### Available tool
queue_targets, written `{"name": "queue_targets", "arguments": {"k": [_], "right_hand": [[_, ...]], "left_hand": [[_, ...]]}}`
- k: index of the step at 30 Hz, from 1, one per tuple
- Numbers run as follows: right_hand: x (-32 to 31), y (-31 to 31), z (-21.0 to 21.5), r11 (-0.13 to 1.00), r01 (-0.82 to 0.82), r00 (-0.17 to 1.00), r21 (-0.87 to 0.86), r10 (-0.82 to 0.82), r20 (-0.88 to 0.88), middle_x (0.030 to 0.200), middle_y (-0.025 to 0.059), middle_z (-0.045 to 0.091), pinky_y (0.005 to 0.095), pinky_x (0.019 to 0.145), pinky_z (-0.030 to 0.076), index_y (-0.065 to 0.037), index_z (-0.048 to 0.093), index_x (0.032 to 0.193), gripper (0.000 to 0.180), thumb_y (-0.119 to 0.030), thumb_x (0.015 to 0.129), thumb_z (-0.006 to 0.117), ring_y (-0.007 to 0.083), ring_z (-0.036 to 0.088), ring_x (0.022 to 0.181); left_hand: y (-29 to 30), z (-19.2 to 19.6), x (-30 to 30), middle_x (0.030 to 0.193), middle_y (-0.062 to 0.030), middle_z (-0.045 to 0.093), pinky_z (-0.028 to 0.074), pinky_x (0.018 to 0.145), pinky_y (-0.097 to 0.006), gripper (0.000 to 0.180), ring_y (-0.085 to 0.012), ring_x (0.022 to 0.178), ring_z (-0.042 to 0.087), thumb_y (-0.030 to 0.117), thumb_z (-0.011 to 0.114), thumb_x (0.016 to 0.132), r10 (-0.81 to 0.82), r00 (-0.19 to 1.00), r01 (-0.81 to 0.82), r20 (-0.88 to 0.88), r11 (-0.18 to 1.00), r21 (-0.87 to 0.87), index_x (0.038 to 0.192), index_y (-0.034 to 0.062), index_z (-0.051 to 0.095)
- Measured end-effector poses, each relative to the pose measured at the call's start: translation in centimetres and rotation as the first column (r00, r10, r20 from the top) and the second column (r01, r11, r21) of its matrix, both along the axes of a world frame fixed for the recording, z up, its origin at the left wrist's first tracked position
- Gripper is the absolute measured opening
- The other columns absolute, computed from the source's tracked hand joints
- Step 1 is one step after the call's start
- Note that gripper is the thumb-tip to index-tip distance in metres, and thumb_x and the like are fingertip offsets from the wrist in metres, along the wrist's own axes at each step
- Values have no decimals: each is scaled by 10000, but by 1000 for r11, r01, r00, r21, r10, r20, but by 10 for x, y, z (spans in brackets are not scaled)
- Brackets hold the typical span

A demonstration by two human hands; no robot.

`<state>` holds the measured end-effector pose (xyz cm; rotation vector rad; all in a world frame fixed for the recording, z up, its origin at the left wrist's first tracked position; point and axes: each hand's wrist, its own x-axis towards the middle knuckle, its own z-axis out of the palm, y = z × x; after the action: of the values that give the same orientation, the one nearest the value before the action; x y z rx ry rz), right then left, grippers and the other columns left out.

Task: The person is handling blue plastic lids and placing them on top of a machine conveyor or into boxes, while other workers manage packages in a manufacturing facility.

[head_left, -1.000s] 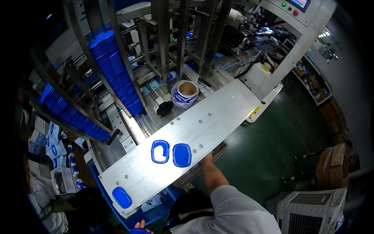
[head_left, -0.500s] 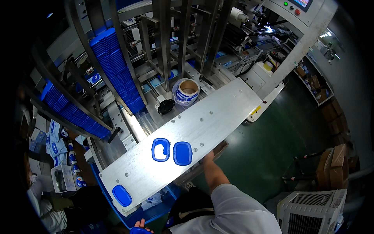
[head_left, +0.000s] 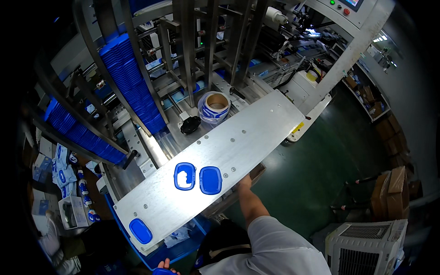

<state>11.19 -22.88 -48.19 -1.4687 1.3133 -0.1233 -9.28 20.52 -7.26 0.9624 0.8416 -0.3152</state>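
At the lower edge, my left hand (head_left: 164, 264) shows only its fingers, closed on a blue plastic lid (head_left: 163, 272) that the picture cuts off. My right hand (head_left: 244, 182) reaches under the near edge of the metal shelf (head_left: 233, 149), above a cardboard box (head_left: 256, 173); its fingers are hidden there. On the shelf lie a blue lid with a white patch in its middle (head_left: 184, 176), a plain blue lid (head_left: 210, 180) close beside it, and another blue lid (head_left: 140, 231) at the left end.
Tall stacks of blue lids (head_left: 135, 87) stand between metal guide rails of the machine behind the shelf. A roll of printed film (head_left: 214, 107) and a black knob (head_left: 189, 125) sit there. Below the shelf is a blue crate (head_left: 197, 236) with packs. A person's sleeve (head_left: 51, 238) shows far left.
The view has shifted slightly, so the shelf and machine appear a little farther left. Both hands stay in nearly the same places, and the lids on the shelf have not moved.
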Motion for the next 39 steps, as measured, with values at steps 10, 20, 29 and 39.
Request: {"name": "queue_targets", "arguments": {"k": [10, 20, 29, 39], "right_hand": [[-1, -44, -124, 999, 49, 948, 19, -53, 314, 1186, 171, 590, 392, 925, 449, -98, 467, 1209, 563, -179, 718, 732, 331, 561, 1114], [0, -5, 30, 968, 114, 911, 223, -191, 366, 1254, 127, 508, 357, 956, 417, -91, 370, 1298, 687, -43, 703, 710, 257, 495, 1142], [-19, -9, 90, 983, 151, 970, 102, -167, 176, 1196, 125, 520, 422, 851, 481, -58, 367, 1237, 612, -14, 710, 676, 293, 529, 1048], [-38, 3, 41, 993, 26, 982, 114, -47, 182, 1172, 95, 491, 422, 872, 465, -92, 409, 1180, 549, 47, 710, 657, 247, 485, 1050]], "left_hand": [[0, -4, 5, 1423, -203, 347, 433, 919, -411, 772, -252, 1023, 533, 155, 631, 683, -79, 994, 83, 76, 995, -58, 1372, -28, 334], [-16, -4, -4, 1344, -212, 441, 479, 768, -367, 726, -231, 868, 540, 156, 559, 613, 70, 982, -60, 173, 996, -63, 1304, -25, 425], [-30, 13, 8, 1307, -204, 476, 470, 773, -373, 701, -228, 853, 536, 147, 554, 615, 30, 988, -26, 151, 999, -30, 1286, -18, 432], [-30, 7, -1, 1304, -224, 486, 510, 749, -371, 711, -227, 833, 577, 138, 557, 587, 74, 990, -70, 122, 997, -38, 1267, -40, 448]]}}
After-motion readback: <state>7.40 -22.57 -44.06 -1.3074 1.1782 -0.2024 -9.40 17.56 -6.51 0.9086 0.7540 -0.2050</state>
